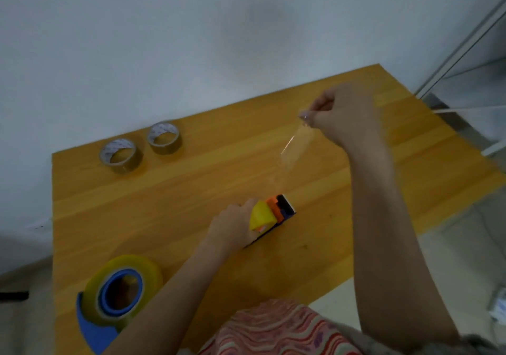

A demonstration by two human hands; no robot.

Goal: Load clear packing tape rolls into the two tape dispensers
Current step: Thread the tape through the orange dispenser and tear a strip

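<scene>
Your left hand (pixel 232 224) presses the orange dispenser (pixel 273 215) flat on the worktop (pixel 219 179), fingers closed over its body, so that it does not slide while tape is drawn out. Your right hand (pixel 339 113), raised beyond the dispenser and to its right, pinches the free end of a clear tape strip (pixel 294 149) between fingertips; the strip runs down toward the dispenser's front, though its lower end is too faint to follow. Judged from this, you are threading or testing the tape on a dispenser already loaded.

Count: two dispensers. The second, blue (pixel 109 300), lies nearer you and left of the orange one, with a large clear roll already on its hub. Two small rolls (pixel 121 156) (pixel 164 137) lie flat side by side beyond the orange dispenser and to its left, close together, well apart from both dispensers.
</scene>
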